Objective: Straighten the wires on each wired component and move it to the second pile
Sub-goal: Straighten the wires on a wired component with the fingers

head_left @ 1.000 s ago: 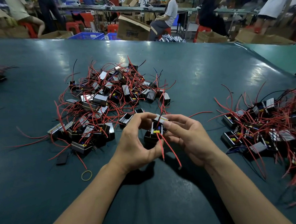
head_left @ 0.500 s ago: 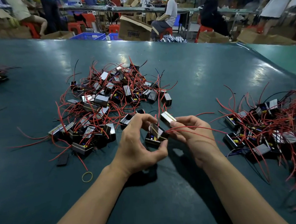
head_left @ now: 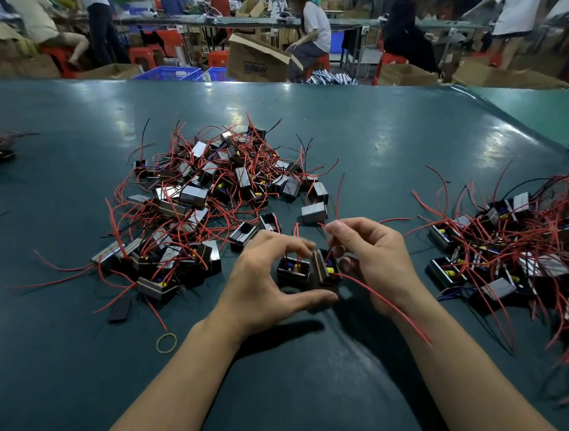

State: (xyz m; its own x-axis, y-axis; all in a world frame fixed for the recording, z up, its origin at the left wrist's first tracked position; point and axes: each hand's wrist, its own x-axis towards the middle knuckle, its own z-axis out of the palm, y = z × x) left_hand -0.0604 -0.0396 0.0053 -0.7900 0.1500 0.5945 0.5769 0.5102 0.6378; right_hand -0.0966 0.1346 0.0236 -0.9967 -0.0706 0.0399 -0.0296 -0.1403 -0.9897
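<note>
1. Since half a second ago, the right hand [head_left: 370, 259] has risen, its thumb and forefinger pinching a red wire [head_left: 337, 198] upward.
2. Left hand [head_left: 264, 280] grips the wired component [head_left: 309, 272], thumb beneath, fingers curled over it.
3. Component sits near the worktop [head_left: 86, 380] front edge, between both piles.

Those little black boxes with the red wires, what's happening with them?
A person is tidying them one by one. The left hand grips a black component above the green table, while the right hand pinches one of its red wires. An untidy pile lies ahead on the left, another pile on the right.
</note>
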